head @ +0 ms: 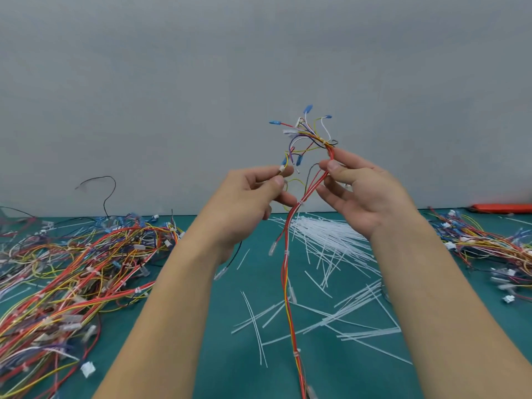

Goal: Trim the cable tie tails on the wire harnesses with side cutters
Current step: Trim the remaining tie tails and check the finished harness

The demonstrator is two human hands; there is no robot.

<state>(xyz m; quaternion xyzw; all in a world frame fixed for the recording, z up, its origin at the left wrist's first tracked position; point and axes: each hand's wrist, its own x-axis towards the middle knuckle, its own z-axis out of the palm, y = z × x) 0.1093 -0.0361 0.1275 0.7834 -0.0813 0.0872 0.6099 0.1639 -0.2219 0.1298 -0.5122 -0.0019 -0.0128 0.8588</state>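
Both hands hold one wire harness up: left hand pinches a branch connector, right hand pinches the red trunk. Check every tie for an untrimmed tail; no cutters are in either grip.

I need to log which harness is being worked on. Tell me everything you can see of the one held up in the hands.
The held harness is a slim bundle of mostly red wires with yellow, bound by small white ties. Its top fans into thin coloured leads with blue terminals. The right hand pinches the bundle below the fan; the left hand pinches a side lead. The rest hangs down over the green mat.
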